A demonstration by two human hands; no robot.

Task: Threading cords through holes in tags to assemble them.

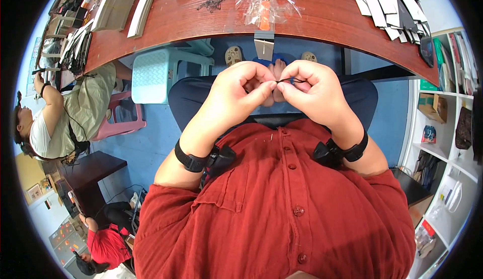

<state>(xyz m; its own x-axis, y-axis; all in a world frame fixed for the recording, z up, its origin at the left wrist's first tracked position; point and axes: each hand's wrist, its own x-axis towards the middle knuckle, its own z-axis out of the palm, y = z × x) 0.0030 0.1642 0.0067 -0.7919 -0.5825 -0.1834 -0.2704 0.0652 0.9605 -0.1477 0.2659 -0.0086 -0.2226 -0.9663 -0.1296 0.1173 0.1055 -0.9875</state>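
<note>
Head view: a thin black cord is noted at the upper centre of the frame, strung between the left hand and the right hand, lower in the frame than the edge of the red-brown table.

Handling, by judgement: very light, limp and soft, with little stiffness of its own. Breakage under a gentle pull appears unlikely; a strand so fine could, however, slip or twist out of a loose hold. The recommended grip is thumb pad against forefinger pad, close to the exposed stretch.

Fingers, left hand: thumb and forefinger meet at the tips with no visible gap, pinching the cord; the other fingers are curled and partly hidden.

Fingers, right hand: thumb and forefinger likewise pinch the cord, and a dark strand shows within the curl of the hand. Whether a knot is present cannot be determined.

Also recorded, on the table at the upper centre: a small heap of black strands and crumpled clear film
</note>
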